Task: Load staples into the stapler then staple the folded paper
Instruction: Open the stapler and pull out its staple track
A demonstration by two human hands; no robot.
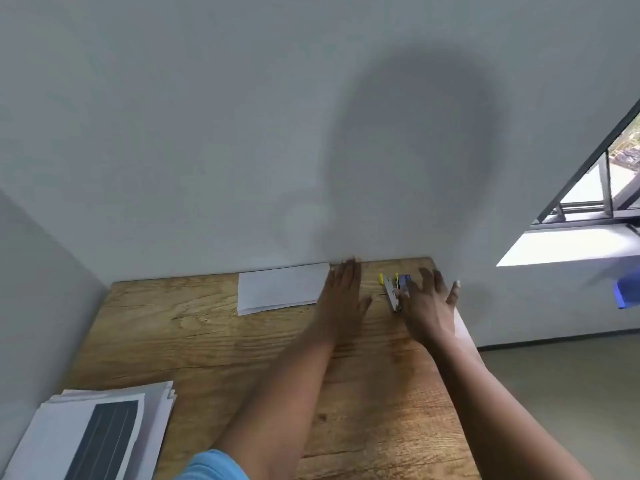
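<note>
The fingers of the right hand (427, 303) are spread and straight, laid flat right of centre in the frame, with nothing clamped between them. The fingers of the left hand (341, 292) are held straight and together, palm down on the table (207, 341), and nothing is gripped there either.

The stapler (393, 292) is seen just left of the right hand's fingertips, touching or nearly touching them, in the gap between the two hands; it appears to be opened out, with a yellow part toward the wall (207, 133), though blur keeps the detail from being read. A small blue box (404, 280), judged to be the staples, is found just beside it, at the right fingertips.

The paper (282, 288) is already folded and lies against the wall, just left of the left hand, its right edge met by that hand's fingers.

The task is judged to be at its start: whether staples are loaded cannot be told, and the stapling is left to be done.

A stack of sheets (104, 427) is seen at the lower left, and a window (616, 168) at the right edge
</note>
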